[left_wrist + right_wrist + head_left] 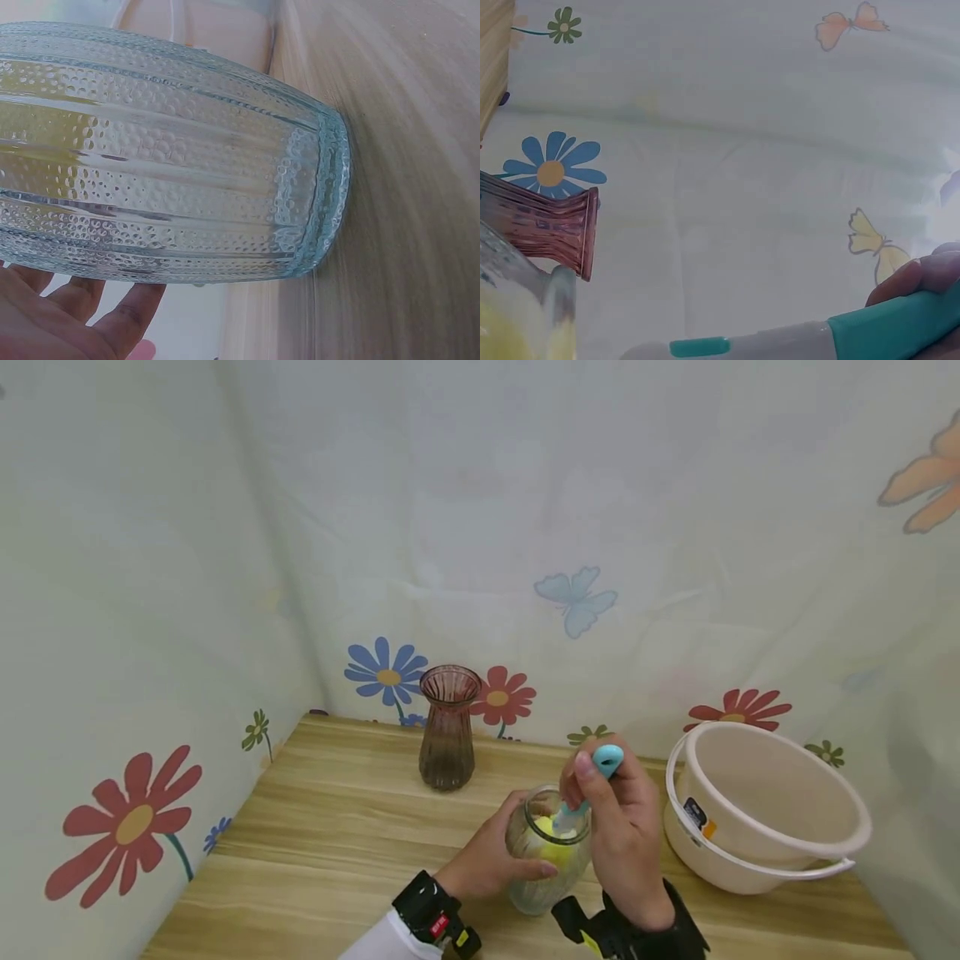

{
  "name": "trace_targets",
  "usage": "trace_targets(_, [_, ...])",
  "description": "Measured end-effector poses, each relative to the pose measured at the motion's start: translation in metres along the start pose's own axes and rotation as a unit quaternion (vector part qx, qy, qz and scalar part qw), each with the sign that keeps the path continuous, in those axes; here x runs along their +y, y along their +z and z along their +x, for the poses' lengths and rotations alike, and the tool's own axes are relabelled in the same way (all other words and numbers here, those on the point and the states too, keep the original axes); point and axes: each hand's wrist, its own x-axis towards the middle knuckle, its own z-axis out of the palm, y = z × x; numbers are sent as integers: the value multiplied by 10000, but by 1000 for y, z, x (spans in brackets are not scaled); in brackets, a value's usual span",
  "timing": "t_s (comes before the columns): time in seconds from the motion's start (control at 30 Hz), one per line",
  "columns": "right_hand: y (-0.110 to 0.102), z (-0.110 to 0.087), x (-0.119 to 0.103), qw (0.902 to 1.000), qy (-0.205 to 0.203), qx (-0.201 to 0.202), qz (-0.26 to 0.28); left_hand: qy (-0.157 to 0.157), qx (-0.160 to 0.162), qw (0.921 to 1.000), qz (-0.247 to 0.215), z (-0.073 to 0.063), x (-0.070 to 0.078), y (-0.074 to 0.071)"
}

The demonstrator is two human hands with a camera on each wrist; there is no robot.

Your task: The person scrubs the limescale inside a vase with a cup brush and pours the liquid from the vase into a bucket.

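Note:
My left hand (483, 852) grips a clear glass jar (534, 893) round its side, thumb across the front. The left wrist view shows the jar's dimpled, ribbed wall (187, 172) and its base close to the wooden tabletop, with fingers (131, 315) along one side. Between thumb and fingers, my right hand (626, 843) holds the teal handle of a bottle brush (607, 760). Its shaft goes down through the jar's mouth, and a yellow sponge head (557, 853) shows inside the glass. In the right wrist view the teal and white brush handle (892, 326) runs along the bottom.
A pinkish-brown ribbed vase (447, 735) stands toward the back of the wooden table (337, 810). Cream-coloured nested buckets (750, 868), with a white handle, sit right of my right hand. A curtain (450, 527) printed with flowers and butterflies encloses the back and sides.

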Motion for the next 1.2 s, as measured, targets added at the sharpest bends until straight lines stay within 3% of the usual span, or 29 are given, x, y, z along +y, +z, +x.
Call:
trace_targets(0.23, [4,7,-8,10000,-71,51,-31,-83,-114,9998,-106,0,-5,0])
trace_targets(0.47, [3,22,-23,9917,-917,336,831,-22,-14,9997,261,1,-6,-2])
trace_targets(0.63, [3,22,-28,9827,-1209,456,1327,-59,32,9994,346,1,-4,-3])
trace_targets(1.0, [5,14,-53,9524,-1893,331,2365,-53,-21,9993,364,-1,-5,-2])
trace_targets(1.2, [-16,10,-57,9205,-2060,-306,3307,25,-28,9995,308,0,-7,-2])
